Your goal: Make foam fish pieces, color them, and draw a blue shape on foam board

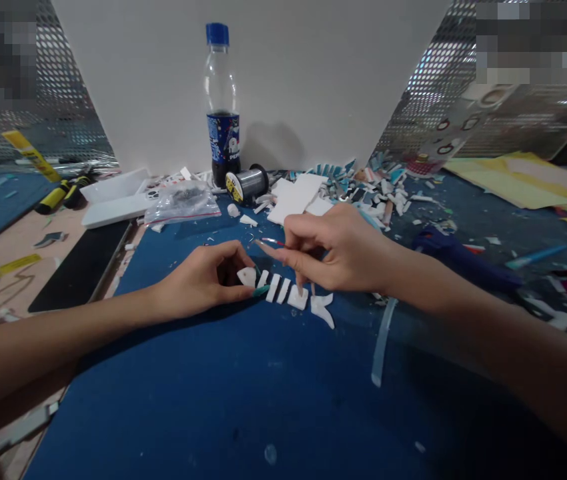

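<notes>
A row of small white foam pieces (pixel 283 291) lies on the blue cutting mat (pixel 243 393), laid out like a fish skeleton with a tail piece (pixel 322 309) at the right end. My left hand (pixel 203 280) pinches the white head piece (pixel 247 276) at the left end of the row. My right hand (pixel 336 250) hovers just above the middle pieces, fingers closed in a pinch on a thin wire or needle (pixel 271 241) that points left.
A cola bottle (pixel 222 107) and a wire spool (pixel 247 184) stand at the back by a white board. A plastic bag (pixel 183 202), white trays (pixel 113 197), foam scraps (pixel 363 187), a blue glue gun (pixel 458 260) and a clear strip (pixel 381 347) lie around.
</notes>
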`<action>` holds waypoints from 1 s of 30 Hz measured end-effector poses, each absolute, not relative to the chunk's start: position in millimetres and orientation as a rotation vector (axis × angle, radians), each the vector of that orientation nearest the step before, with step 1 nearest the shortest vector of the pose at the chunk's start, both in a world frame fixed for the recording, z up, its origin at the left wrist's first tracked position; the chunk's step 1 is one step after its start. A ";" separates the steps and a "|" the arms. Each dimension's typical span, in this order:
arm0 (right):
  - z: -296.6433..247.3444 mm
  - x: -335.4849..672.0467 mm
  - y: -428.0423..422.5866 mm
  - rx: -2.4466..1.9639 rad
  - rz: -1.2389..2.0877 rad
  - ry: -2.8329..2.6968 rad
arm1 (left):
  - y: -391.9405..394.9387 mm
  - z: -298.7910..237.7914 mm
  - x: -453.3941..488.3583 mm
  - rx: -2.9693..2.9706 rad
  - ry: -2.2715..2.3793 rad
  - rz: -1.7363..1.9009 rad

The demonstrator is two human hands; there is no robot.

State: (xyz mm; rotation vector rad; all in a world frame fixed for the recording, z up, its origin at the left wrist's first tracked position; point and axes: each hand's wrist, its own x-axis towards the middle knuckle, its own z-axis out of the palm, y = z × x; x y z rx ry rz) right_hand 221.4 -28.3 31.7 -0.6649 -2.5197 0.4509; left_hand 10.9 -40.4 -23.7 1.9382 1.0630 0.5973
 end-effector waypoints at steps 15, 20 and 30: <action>34.3 220.2 -35.0 -0.591 0.062 -2.715 | -39.5 -26.0 9.8 2.008 1.058 0.603; 32.0 218.4 -37.0 -0.672 0.197 -2.779 | -39.0 -23.6 10.7 2.017 1.052 0.608; 39.5 223.0 -31.9 -0.684 0.278 -2.587 | -40.8 -23.7 11.1 1.967 1.068 0.589</action>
